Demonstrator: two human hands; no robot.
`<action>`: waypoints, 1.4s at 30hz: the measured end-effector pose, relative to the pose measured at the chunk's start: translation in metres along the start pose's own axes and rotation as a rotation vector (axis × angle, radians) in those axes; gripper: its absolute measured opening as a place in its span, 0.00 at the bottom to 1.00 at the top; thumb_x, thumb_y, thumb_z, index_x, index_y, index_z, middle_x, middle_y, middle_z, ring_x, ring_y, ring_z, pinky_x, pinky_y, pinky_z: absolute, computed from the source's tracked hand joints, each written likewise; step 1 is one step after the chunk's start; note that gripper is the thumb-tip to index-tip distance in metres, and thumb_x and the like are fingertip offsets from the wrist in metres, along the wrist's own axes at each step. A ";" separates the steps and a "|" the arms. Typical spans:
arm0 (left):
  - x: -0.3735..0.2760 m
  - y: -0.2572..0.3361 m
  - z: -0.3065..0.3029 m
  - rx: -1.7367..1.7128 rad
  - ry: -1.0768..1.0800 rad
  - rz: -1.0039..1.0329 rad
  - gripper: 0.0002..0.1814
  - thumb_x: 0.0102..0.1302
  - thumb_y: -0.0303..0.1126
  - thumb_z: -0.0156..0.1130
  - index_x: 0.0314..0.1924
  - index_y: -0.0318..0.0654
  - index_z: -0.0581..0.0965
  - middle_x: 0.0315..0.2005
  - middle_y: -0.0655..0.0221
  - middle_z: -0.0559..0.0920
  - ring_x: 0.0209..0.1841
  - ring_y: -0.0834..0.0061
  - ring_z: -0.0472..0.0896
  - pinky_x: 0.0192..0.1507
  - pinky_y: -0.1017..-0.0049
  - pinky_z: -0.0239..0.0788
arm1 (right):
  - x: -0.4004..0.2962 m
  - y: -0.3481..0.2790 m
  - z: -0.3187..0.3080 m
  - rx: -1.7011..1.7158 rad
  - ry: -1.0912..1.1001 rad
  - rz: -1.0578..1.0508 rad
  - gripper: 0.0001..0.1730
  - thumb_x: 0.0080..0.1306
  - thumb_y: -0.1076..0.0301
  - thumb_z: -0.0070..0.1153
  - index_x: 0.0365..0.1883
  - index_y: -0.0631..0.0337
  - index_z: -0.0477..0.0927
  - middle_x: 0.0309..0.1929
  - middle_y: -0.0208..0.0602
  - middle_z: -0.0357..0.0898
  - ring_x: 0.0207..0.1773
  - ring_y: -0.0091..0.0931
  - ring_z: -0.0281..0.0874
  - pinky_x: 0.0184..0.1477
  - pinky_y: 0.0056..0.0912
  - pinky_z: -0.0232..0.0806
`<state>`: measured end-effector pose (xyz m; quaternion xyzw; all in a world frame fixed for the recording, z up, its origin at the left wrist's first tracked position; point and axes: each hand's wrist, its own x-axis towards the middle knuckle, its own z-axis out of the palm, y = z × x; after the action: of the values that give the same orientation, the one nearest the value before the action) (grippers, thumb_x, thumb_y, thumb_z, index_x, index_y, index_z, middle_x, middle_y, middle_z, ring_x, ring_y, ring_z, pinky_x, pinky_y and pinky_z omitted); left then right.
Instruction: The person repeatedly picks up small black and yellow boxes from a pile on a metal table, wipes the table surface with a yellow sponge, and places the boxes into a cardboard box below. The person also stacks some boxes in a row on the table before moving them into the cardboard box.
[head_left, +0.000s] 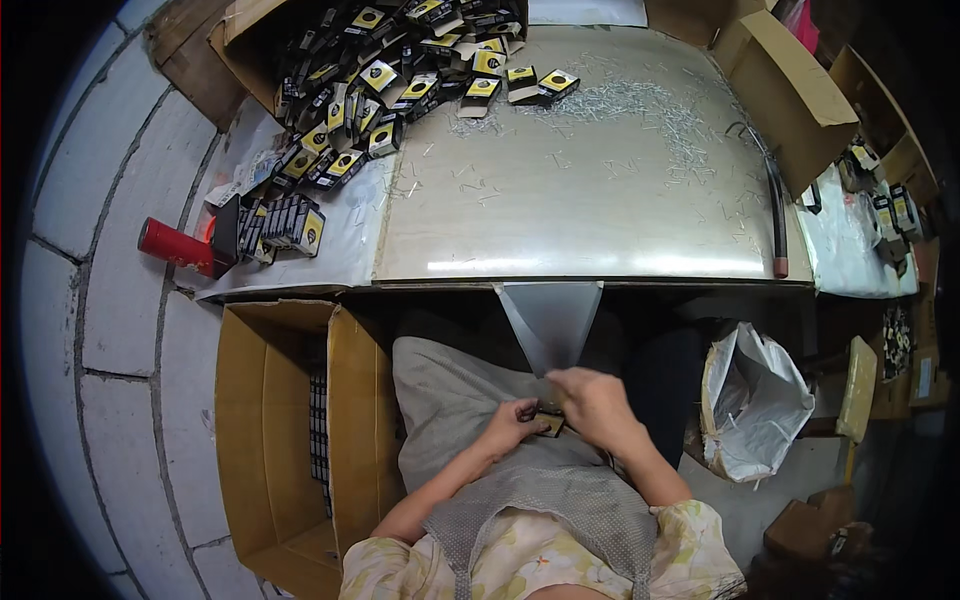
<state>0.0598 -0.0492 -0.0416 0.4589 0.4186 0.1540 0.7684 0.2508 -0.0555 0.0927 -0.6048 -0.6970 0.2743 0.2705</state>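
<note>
My left hand (514, 426) holds a small black-and-yellow cardboard box (553, 425) over my lap, on the grey apron (442, 375). My right hand (598, 405) is just above and beside that box, at the narrow lower end of a grey funnel-shaped chute (551, 319) hanging from the table's front edge. Its fingers are bent and partly blurred, so whether they pinch anything cannot be made out. On the tabletop (585, 225) lie many loose, thin metal pins (622, 101), heaped toward the back and scattered elsewhere.
Many small boxes (377, 75) spill from a carton at the back left. Stacked boxes (289, 225) stand near a red cylinder (176, 246). Left of my lap is an open carton (274, 420); to the right, a white-lined sack (772, 412). A dark bar (777, 217) lies at the table's right edge.
</note>
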 end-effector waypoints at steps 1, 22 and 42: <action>-0.007 0.008 0.003 -0.056 0.047 0.074 0.19 0.60 0.20 0.66 0.52 0.29 0.77 0.42 0.68 0.84 0.45 0.81 0.80 0.51 0.77 0.71 | -0.001 0.002 -0.007 0.008 0.109 0.005 0.14 0.58 0.77 0.55 0.44 0.64 0.82 0.39 0.47 0.82 0.41 0.42 0.82 0.44 0.39 0.74; -0.044 0.136 0.019 -0.039 0.331 0.693 0.37 0.59 0.17 0.67 0.65 0.34 0.59 0.36 0.62 0.80 0.40 0.77 0.82 0.41 0.78 0.76 | 0.030 -0.029 -0.007 1.094 0.050 0.141 0.11 0.67 0.73 0.58 0.45 0.69 0.83 0.47 0.42 0.84 0.49 0.25 0.80 0.54 0.27 0.72; -0.033 0.219 -0.059 0.242 0.702 0.630 0.08 0.60 0.21 0.66 0.41 0.31 0.81 0.32 0.69 0.83 0.34 0.84 0.80 0.36 0.81 0.73 | 0.122 -0.047 -0.019 0.576 -0.101 -0.125 0.21 0.71 0.65 0.50 0.58 0.67 0.74 0.58 0.54 0.76 0.63 0.41 0.73 0.65 0.34 0.62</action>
<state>0.0260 0.0802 0.1443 0.5695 0.5083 0.4749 0.4380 0.2162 0.0605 0.1447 -0.4448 -0.6389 0.4735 0.4121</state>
